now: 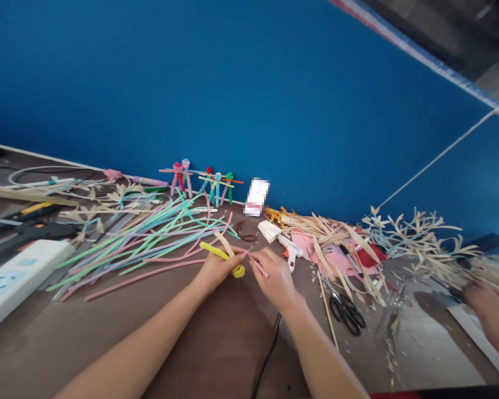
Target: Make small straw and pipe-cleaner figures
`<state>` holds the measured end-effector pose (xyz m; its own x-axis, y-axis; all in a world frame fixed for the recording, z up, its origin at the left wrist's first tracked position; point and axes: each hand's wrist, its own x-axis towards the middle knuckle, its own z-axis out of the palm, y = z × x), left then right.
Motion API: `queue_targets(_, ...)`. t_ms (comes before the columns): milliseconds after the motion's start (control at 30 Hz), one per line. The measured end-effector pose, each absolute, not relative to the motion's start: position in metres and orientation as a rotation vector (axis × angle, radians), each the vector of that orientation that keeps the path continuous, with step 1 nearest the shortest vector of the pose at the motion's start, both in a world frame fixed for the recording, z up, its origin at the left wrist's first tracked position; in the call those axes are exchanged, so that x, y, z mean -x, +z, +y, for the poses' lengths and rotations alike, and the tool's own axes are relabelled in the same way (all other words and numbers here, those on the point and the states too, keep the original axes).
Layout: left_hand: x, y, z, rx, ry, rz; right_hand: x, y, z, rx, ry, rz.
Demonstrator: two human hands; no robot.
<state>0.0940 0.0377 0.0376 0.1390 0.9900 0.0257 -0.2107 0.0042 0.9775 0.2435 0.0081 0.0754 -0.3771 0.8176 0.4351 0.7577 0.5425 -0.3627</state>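
My left hand (216, 270) is closed around a yellow pipe cleaner figure (213, 250), with a cream-coloured piece (224, 244) and a rounded yellow end showing past the fingers. In my right hand (276, 280), thumb and fingers pinch a short pink pipe cleaner (259, 268). Its thin tip points at my left fingertips, and I cannot tell whether they touch. Left of my hands lies a spread of pastel pipe cleaners (149, 238). Just beyond them is a dark red-brown twisted piece (246, 233).
Several pipe cleaner figures (218, 185) and a blurred phone (256, 197) lean on the blue wall. A white glue gun (291, 252), dried husk strips (328, 230) and black scissors (347, 313) lie rightward. At left is a power strip (23, 277). Another person's hand (488, 302) works at far right.
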Motion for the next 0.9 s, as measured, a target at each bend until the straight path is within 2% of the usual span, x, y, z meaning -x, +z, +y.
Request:
queue_targets(333, -0.093, 0.033, 0.043, -1.018, 1.13, 0.968, -0.247, 0.062, 0.017, 1.202, 0.174, -2.205)
queue_targets(500, -0.093, 0.026, 0.044, -1.343, 1.129, 1.175, -0.254, 0.055, 0.012, 1.184, 0.205, -2.188)
queue_targets(667, -0.09, 0.026, 0.042, -1.682, 0.973, 1.241, -0.254, 0.055, 0.01, 1.157, 0.193, -2.094)
queue_targets(900, -0.091, 0.035, 0.033, -1.85, 0.962, 1.043, -0.259, 0.049, 0.019, 1.2, 0.592, -1.882)
